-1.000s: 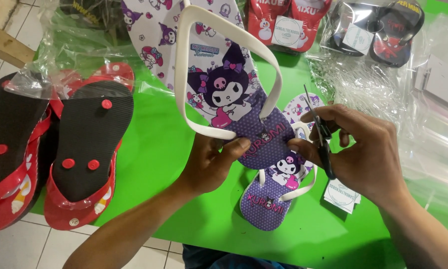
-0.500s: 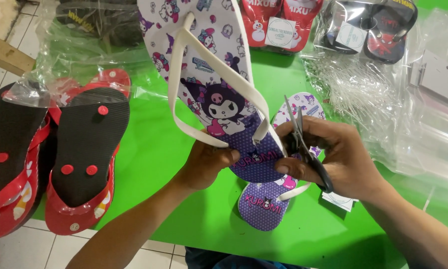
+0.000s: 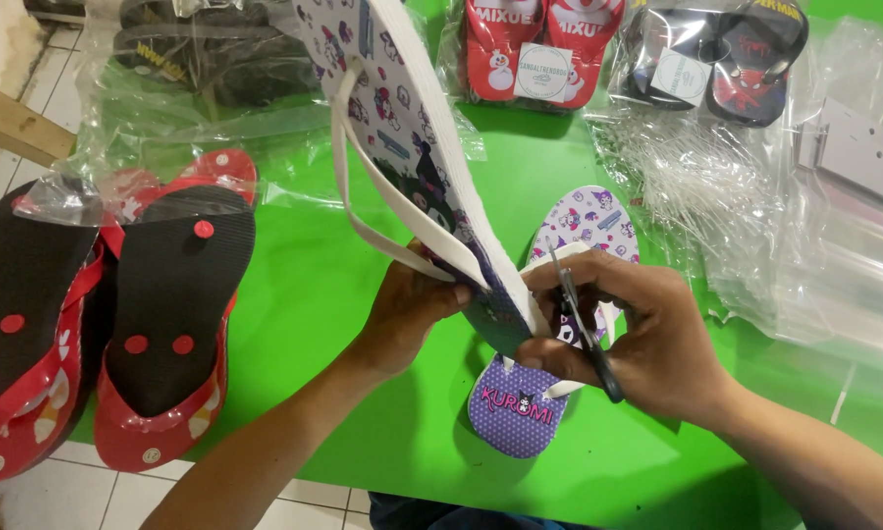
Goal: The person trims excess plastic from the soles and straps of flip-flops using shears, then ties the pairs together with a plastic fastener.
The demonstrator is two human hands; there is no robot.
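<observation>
**Hands at the heel of a raised flip-flop**

We observed the left hand (image 3: pixel 407 314) holding the heel end of a white-and-purple cartoon-print flip-flop (image 3: pixel 402 147), fingers closed on it from below, the sandal tilted on edge and rising towards the top of the view with its white strap (image 3: pixel 382 211) facing left. The right hand (image 3: pixel 647 344) met the same heel end from the right, its fingers wrapped around dark scissors (image 3: pixel 584 329); we could not tell whether the blades were parted. Directly beneath both hands, the matching flip-flop (image 3: pixel 569 294) lay flat on the green tabletop (image 3: pixel 304 285). To the left sat red sandals with black soles (image 3: pixel 166 324), turned sole up. Bagged sandals (image 3: pixel 530 49) lay along the far edge, and clear plastic bags (image 3: pixel 755 196) to the right.
</observation>
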